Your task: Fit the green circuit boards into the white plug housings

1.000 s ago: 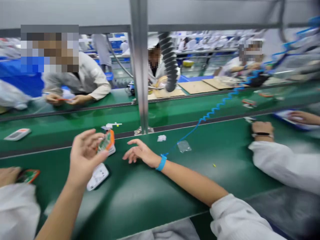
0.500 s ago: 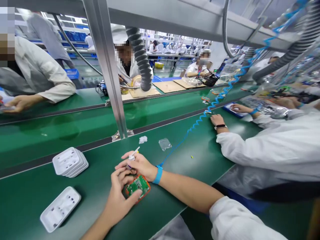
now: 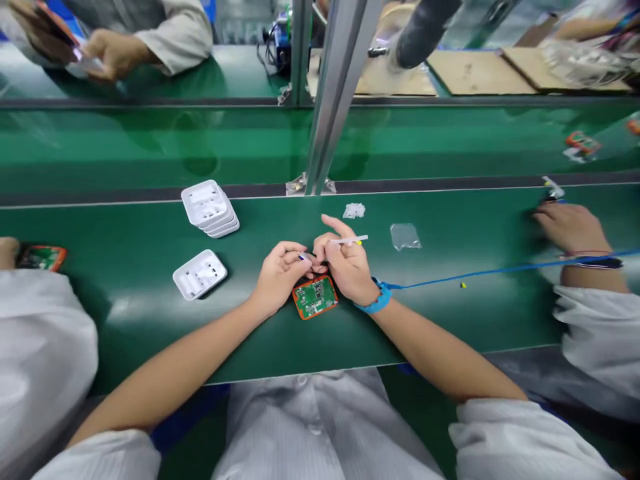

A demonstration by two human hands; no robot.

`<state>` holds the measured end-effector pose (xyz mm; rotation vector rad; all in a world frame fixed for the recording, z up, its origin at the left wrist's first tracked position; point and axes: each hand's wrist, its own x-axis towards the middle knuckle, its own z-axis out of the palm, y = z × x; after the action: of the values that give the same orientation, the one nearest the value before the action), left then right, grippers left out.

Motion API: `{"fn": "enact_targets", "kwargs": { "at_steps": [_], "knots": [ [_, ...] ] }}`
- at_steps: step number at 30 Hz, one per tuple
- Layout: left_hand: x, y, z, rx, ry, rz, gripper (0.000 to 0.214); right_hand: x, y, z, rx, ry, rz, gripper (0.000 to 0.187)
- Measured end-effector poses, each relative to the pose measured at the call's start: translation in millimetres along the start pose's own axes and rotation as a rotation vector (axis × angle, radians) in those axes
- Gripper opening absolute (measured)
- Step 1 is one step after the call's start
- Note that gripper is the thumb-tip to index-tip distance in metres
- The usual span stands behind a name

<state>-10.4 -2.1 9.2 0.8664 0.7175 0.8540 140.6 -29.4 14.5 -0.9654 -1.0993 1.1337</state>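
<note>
Just in front of me on the green bench lies a green circuit board in an orange frame, between and slightly below my hands. The fingertips of my left hand are pinched on a small whitish part with a dark blue edge, just above the board. Across from it, my right hand has its fingers curled, the index finger raised. A thin white strip with a yellow spot sticks out of that hand. Dark wire seems to run between the fingertips; its ends are hidden.
Stacked white plastic housings and a single housing lie to the left. Small white pieces and a clear plastic bag are behind my right hand. A blue wrist-strap cord runs right, past a co-worker's hand. A metal post rises ahead.
My view has swung left and downward. My left hand has left the circuit board, which now rests between my hands, and pinches the small part near my right hand.
</note>
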Motion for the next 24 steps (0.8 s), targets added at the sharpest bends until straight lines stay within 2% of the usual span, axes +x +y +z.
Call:
{"fn": "enact_targets", "kwargs": {
  "at_steps": [5, 7, 9, 11, 14, 16, 20, 24],
  "knots": [
    [-3.2, 6.2, 3.1, 0.038, 0.033, 0.027, 0.039, -3.2, -1.4, 0.6, 0.036, -0.097, -0.009, 0.078],
    [-3.1, 6.5, 2.6, 0.045, 0.060, 0.035, 0.037, -3.7, -4.3, -1.8, -0.017, -0.155, -0.021, 0.094],
    [-2.8, 5.6, 2.0, 0.057, 0.066, 0.035, 0.036, -3.7, -5.8, -5.0, -0.074, -0.194, -0.012, 0.098],
    [-3.2, 4.4, 2.0, 0.096, 0.073, 0.059, 0.035, -3.1, -4.4, -8.6, -0.087, -0.188, -0.019, 0.087],
    [-4.9, 3.5, 3.0, 0.198, 0.078, 0.140, 0.030, -0.9, 1.6, -14.1, -0.072, -0.100, -0.070, 0.048],
    [-6.0, 3.3, 3.9, 0.240, 0.068, 0.170, 0.029, 1.1, 4.5, -17.5, -0.076, -0.040, -0.086, 0.032],
    [-6.5, 3.1, 4.7, 0.235, 0.077, 0.171, 0.029, 3.9, 1.0, -22.5, -0.158, 0.004, -0.074, 0.026],
    [-6.3, 2.8, 4.1, 0.248, 0.084, 0.183, 0.031, 3.9, -6.8, -23.7, -0.325, -0.092, -0.181, 0.015]
  ]
}}
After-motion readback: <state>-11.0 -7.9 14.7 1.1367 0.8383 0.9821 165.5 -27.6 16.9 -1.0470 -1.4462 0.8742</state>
